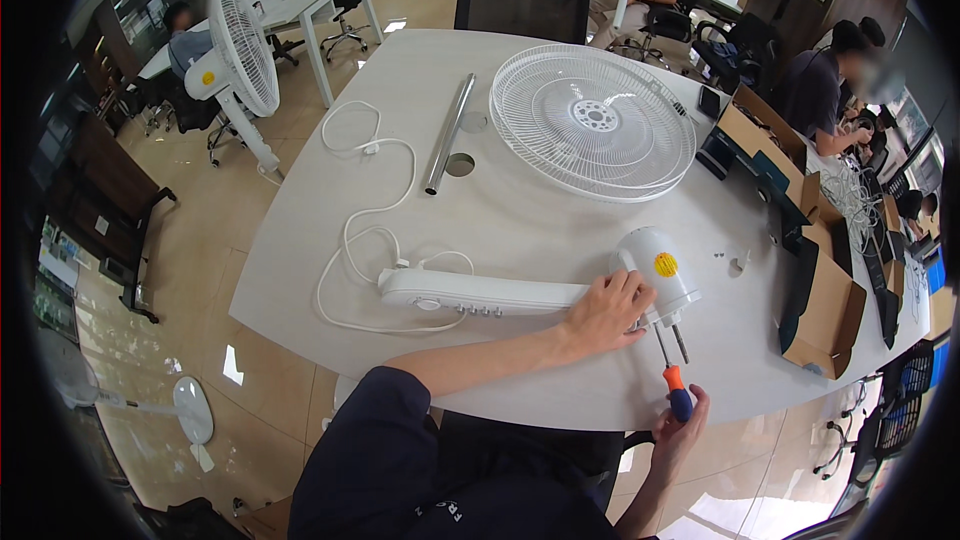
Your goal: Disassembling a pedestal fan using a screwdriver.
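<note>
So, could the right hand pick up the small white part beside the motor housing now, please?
Probably not freely: the right hand holds the screwdriver, though nothing seems to block its way to the small white part.

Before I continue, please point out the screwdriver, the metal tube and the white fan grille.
Screwdriver (pixel 674 379): head view, on its orange handle part.
Metal tube (pixel 451 134): head view, halfway along its length.
White fan grille (pixel 594 116): head view, on its central hub.

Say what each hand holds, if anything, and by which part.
Right hand: screwdriver, by the blue end of its handle. Left hand: curled over the fan motor beside the neck; whether it grips can't be told.
</note>
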### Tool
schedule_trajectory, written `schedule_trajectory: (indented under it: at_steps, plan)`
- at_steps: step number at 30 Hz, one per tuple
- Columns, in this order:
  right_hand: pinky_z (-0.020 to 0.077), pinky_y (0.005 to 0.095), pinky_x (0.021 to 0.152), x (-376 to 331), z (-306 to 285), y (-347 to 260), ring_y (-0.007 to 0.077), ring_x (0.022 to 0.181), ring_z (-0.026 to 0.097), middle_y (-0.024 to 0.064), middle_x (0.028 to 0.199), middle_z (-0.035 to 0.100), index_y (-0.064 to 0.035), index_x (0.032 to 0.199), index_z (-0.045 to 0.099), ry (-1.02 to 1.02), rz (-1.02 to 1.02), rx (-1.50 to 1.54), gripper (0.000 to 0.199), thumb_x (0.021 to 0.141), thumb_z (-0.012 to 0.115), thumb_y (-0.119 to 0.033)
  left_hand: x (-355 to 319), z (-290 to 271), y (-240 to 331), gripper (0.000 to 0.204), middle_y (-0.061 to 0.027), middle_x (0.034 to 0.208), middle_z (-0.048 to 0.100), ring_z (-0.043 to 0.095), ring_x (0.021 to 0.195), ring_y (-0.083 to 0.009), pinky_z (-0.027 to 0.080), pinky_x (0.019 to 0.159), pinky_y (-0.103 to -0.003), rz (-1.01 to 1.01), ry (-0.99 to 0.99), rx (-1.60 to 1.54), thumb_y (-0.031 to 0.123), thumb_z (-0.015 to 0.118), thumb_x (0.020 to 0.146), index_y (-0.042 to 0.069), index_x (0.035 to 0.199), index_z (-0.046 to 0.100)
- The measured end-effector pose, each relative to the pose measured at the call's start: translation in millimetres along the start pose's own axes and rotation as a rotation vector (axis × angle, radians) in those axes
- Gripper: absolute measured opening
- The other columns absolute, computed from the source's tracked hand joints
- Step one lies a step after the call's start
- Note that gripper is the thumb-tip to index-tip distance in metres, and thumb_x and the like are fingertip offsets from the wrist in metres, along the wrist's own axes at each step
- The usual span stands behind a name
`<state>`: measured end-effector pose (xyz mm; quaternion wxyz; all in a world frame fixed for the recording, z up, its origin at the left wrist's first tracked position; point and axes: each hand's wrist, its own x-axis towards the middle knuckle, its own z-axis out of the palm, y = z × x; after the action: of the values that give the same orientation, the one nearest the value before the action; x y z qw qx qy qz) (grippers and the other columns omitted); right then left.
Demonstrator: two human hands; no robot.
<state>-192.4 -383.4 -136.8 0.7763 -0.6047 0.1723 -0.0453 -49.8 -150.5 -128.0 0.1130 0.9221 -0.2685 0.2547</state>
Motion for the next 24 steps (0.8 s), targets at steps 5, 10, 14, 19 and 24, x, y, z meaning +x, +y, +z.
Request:
schedule_trajectory:
  at_steps: [5, 10, 14, 19, 24]
  plan:
    - [0.0389, 0.0228, 0.047, 27, -15, 45, 0.0119, 0.051, 0.048, 0.008, 0.087, 0.057, -0.0055, 0.133, 0.045, 0.184, -0.297, -0.238, 0.04, 0.108, 0.046, -0.036, 2, 0, 0, 0.061, -0.0093, 0.106, 0.053, 0.052, 0.096, -0.0225, 0.048, 0.069, -0.034, 0.007, 0.007, 0.001, 0.05, 0.079, 0.075, 0.008, 0.113, 0.054]
    - [0.0408, 0.0204, 0.047, 8, 21, 13, 0.0136, 0.056, 0.054, 0.0107, 0.091, 0.059, -0.0063, 0.135, 0.043, 0.329, -0.336, 0.015, 0.04, 0.106, 0.052, -0.032, 2, 1, -3, 0.061, -0.0095, 0.106, 0.053, 0.052, 0.096, -0.0226, 0.048, 0.069, -0.034, 0.004, 0.011, 0.018, 0.05, 0.079, 0.076, 0.008, 0.112, 0.055]
    - [0.0487, 0.0239, 0.053, 13, -26, 4, 0.0186, 0.076, 0.064, 0.0159, 0.113, 0.056, -0.0063, 0.139, 0.039, 0.005, 0.042, -0.03, 0.045, 0.101, 0.058, -0.021, 1, 0, -1, 0.06, -0.0093, 0.106, 0.053, 0.052, 0.096, -0.0228, 0.048, 0.069, -0.034, 0.004, 0.001, 0.018, 0.051, 0.078, 0.076, 0.008, 0.112, 0.055]
    - [0.0456, 0.0235, 0.041, 16, -13, 36, 0.0185, 0.048, 0.059, 0.0156, 0.096, 0.061, -0.0051, 0.138, 0.039, 0.096, -0.525, -0.308, 0.044, 0.109, 0.043, -0.038, -1, 0, 3, 0.061, -0.0088, 0.104, 0.053, 0.052, 0.095, -0.0228, 0.048, 0.069, -0.034, 0.014, 0.002, 0.005, 0.051, 0.079, 0.076, 0.008, 0.112, 0.055]
    - [0.0448, 0.0228, 0.047, -2, 0, -7, 0.0136, 0.06, 0.059, 0.0103, 0.088, 0.061, -0.0061, 0.134, 0.045, 0.1, 0.018, -0.188, 0.034, 0.109, 0.046, -0.029, 1, -8, 0, 0.059, -0.0087, 0.104, 0.053, 0.054, 0.094, -0.0234, 0.048, 0.071, -0.034, -0.002, -0.012, -0.026, 0.05, 0.08, 0.074, 0.009, 0.109, 0.055]
